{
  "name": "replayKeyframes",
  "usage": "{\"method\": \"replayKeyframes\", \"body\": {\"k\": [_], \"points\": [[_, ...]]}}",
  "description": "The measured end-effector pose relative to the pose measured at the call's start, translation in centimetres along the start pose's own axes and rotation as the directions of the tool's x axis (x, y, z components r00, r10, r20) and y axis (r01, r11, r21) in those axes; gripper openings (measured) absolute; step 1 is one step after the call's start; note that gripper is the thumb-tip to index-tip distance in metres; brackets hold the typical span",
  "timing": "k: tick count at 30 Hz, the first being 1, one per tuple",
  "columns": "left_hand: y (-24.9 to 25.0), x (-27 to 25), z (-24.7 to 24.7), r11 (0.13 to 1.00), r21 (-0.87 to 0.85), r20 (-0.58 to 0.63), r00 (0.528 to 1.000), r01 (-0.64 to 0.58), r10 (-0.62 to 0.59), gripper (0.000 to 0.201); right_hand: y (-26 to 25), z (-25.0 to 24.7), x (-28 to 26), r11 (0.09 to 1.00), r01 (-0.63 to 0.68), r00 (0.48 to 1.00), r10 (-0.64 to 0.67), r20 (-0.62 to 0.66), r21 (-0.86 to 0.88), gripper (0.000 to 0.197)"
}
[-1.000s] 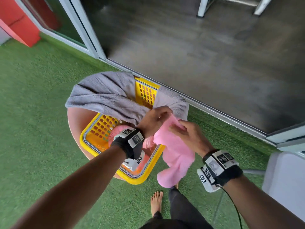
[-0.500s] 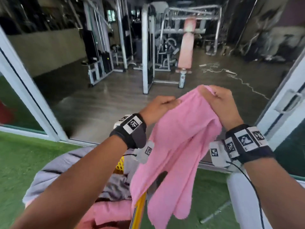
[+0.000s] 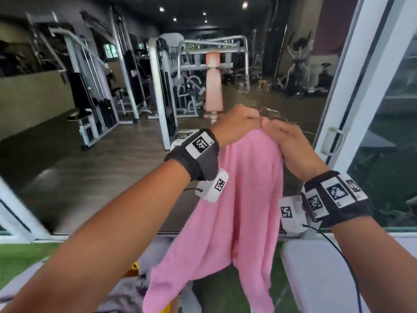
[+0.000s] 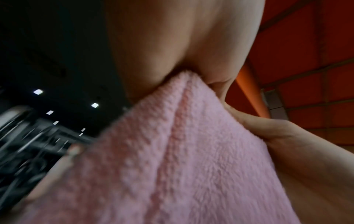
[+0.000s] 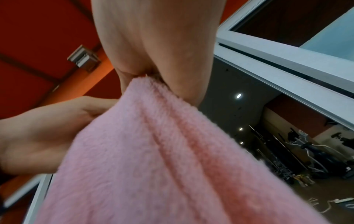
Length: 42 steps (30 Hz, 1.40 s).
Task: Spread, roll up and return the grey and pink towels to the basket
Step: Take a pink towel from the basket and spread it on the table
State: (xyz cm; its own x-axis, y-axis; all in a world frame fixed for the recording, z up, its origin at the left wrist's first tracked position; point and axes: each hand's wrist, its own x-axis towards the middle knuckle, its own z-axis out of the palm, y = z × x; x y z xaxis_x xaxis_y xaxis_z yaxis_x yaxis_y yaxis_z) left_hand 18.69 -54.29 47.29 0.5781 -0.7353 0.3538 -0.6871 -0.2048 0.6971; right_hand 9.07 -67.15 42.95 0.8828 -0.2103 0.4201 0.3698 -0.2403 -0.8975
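Note:
The pink towel hangs in front of me at chest height, held up by its top edge. My left hand and my right hand touch each other and both pinch that edge. The left wrist view shows the pink towel bunched under my left hand. In the right wrist view the pink towel runs up into my right hand. The grey towel lies blurred at the bottom, over the yellow basket, of which only a corner shows.
A white sliding door frame stands at the right, with a white bench below it. Green artificial grass covers the ground at the bottom left. Gym machines fill the dark room ahead.
Both hands lifted the pink towel out of the basket to chest height and came together at its top edge. My head tilted up from the basket toward the gym room.

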Motion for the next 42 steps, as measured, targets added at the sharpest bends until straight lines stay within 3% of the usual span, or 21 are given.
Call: {"method": "replayKeyframes", "body": {"k": [3, 6, 9, 12, 15, 17, 19, 22, 23, 25, 28, 33, 37, 39, 42], "points": [[-3.9, -3.5, 2.1, 0.966, -0.192, 0.083, 0.984, 0.172, -0.159, 0.034, 2.4, 0.5, -1.5, 0.994, -0.02, 0.998, 0.026, 0.054, -0.107, 0.054], [-6.4, -6.8, 2.7, 0.881, -0.364, 0.143, 0.953, 0.302, -0.268, 0.025, 3.8, 0.6, -2.1, 0.996, -0.05, 0.999, 0.051, 0.014, -0.077, 0.057], [-7.0, -7.5, 2.0, 0.839, -0.474, 0.065, 0.961, 0.266, -0.268, 0.016, 4.6, 2.4, -3.1, 0.993, -0.12, 0.992, 0.12, 0.026, -0.008, 0.042], [-6.6, -7.2, 2.2, 0.908, -0.361, 0.056, 0.977, 0.213, -0.207, 0.018, 5.7, 4.9, -4.8, 0.989, -0.147, 0.977, 0.15, 0.153, -0.031, 0.031], [-7.1, -8.3, 2.6, 0.913, -0.326, 0.145, 0.967, 0.247, -0.209, 0.031, 6.4, 3.8, -4.5, 0.99, -0.092, 0.995, 0.094, -0.019, 0.103, 0.03], [-7.7, -9.0, 2.3, 0.901, -0.339, 0.153, 0.961, 0.271, -0.231, 0.036, 6.7, 2.4, -4.2, 0.965, -0.112, 0.98, 0.146, -0.133, 0.237, 0.026], [-7.8, -8.8, 1.9, 0.909, -0.334, 0.113, 0.968, 0.249, -0.224, 0.033, 6.7, 2.8, -4.5, 0.947, -0.173, 0.977, 0.198, -0.072, 0.27, 0.024], [-6.6, -8.2, 1.9, 0.925, -0.319, 0.106, 0.978, 0.206, -0.181, 0.018, 5.9, 4.5, -5.8, 0.959, -0.269, 0.946, 0.244, 0.215, 0.094, 0.032], [-6.4, -8.3, 2.1, 0.924, -0.323, 0.136, 0.976, 0.204, -0.168, 0.02, 5.6, 4.4, -5.9, 0.966, -0.252, 0.941, 0.231, 0.246, 0.057, 0.035], [-6.4, -9.0, 2.6, 0.905, -0.355, 0.172, 0.968, 0.234, -0.182, 0.031, 4.8, 3.3, -5.4, 0.97, -0.213, 0.967, 0.192, 0.17, 0.117, 0.032], [-6.5, -10.0, 2.8, 0.861, -0.422, 0.161, 0.958, 0.285, -0.239, 0.031, 4.3, 1.8, -4.8, 0.945, -0.191, 0.981, 0.192, 0.021, 0.267, 0.027], [-5.0, -9.0, 1.9, 0.871, -0.461, 0.021, 0.983, 0.17, -0.18, 0.025, 3.8, 4.0, -5.8, 0.97, -0.203, 0.957, 0.167, 0.237, 0.132, 0.032], [-4.3, -9.1, 2.2, 0.872, -0.462, 0.012, 0.984, 0.162, -0.176, 0.029, 2.5, 3.1, -4.4, 0.968, -0.143, 0.985, 0.121, 0.12, 0.204, 0.032], [-3.7, -8.9, 1.1, 0.883, -0.452, -0.05, 0.985, 0.124, -0.164, 0.025, 2.2, 3.2, -4.0, 0.961, -0.167, 0.982, 0.141, 0.127, 0.221, 0.037], [-2.8, -8.1, -1.3, 0.943, -0.324, -0.101, 0.988, 0.078, -0.116, 0.026, 2.5, 3.6, -4.4, 0.938, -0.226, 0.966, 0.181, 0.187, 0.261, 0.028]]}}
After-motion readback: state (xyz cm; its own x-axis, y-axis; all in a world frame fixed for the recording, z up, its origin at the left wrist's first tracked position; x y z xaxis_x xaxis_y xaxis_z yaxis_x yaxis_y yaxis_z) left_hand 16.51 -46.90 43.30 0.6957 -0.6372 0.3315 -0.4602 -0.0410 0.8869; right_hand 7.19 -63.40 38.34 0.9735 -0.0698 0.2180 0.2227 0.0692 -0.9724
